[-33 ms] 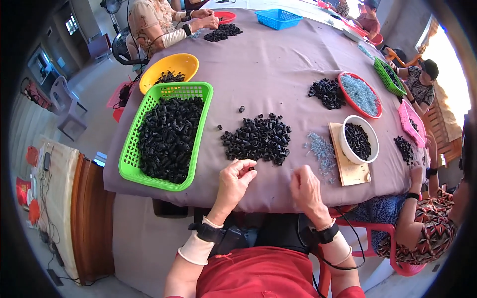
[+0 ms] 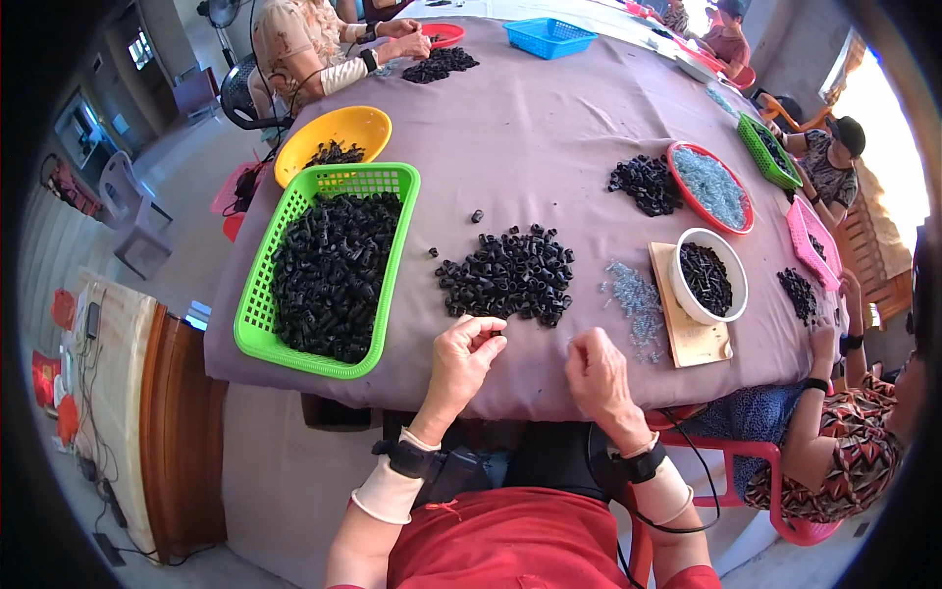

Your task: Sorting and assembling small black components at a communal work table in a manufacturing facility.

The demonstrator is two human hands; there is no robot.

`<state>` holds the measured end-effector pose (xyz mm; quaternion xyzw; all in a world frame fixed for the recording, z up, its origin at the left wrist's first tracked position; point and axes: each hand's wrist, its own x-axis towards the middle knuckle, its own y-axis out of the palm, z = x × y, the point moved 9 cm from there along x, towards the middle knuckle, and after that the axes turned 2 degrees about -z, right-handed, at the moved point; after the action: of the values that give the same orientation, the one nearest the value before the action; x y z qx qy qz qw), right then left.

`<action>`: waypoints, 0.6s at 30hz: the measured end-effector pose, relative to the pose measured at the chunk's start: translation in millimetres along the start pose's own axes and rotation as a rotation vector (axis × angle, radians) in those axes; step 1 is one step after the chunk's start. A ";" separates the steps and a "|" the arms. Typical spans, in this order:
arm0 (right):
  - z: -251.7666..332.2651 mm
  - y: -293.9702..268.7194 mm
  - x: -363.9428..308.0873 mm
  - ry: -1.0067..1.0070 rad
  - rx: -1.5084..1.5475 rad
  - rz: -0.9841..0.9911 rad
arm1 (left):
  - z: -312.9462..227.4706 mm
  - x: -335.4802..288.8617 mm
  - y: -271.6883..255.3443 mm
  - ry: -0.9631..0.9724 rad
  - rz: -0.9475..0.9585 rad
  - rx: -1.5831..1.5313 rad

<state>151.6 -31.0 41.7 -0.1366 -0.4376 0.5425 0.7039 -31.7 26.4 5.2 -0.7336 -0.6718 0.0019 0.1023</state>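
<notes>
Near the front edge of the cloth-covered table, my left hand (image 2: 463,361) pinches a small black plastic piece (image 2: 497,334) between thumb and fingertips. To its right, my right hand (image 2: 601,378) is curled with its fingers pressed together; anything inside them is hidden. Just beyond my left hand lies a loose pile of short black tube-like caps (image 2: 510,273). Small clear plastic pieces (image 2: 636,306) are scattered beyond my right hand. A white round bowl (image 2: 738,304) of thin black parts stands on a wooden board (image 2: 687,344) to the right.
On the left, a green basket (image 2: 257,309) full of black parts stands by a yellow bowl (image 2: 368,123). A red tray (image 2: 748,218) of clear pieces sits at right beside another black pile (image 2: 643,187). Co-workers sit along both sides; a blue basket (image 2: 549,39) is farther back.
My right hand has shifted slightly left, toward my left hand. The left hand stays where it was, still pinching the small black piece.
</notes>
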 end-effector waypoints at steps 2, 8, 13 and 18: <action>6.7 11.2 2.2 0.044 0.065 0.009 | 6.8 2.4 2.0 -0.027 0.013 -0.046; 6.1 32.3 7.9 0.092 0.214 -0.003 | -21.3 8.4 9.8 0.226 -0.017 0.439; 5.5 35.2 3.4 0.123 0.180 0.003 | -44.7 34.6 6.9 0.275 -0.127 0.537; 11.0 35.2 5.0 0.051 0.157 -0.005 | -28.5 48.3 21.0 0.228 -0.038 0.687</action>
<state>120.7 -16.5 26.9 -0.0937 -0.3759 0.5696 0.7249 -2.3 68.3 36.4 -0.6394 -0.6298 0.1437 0.4170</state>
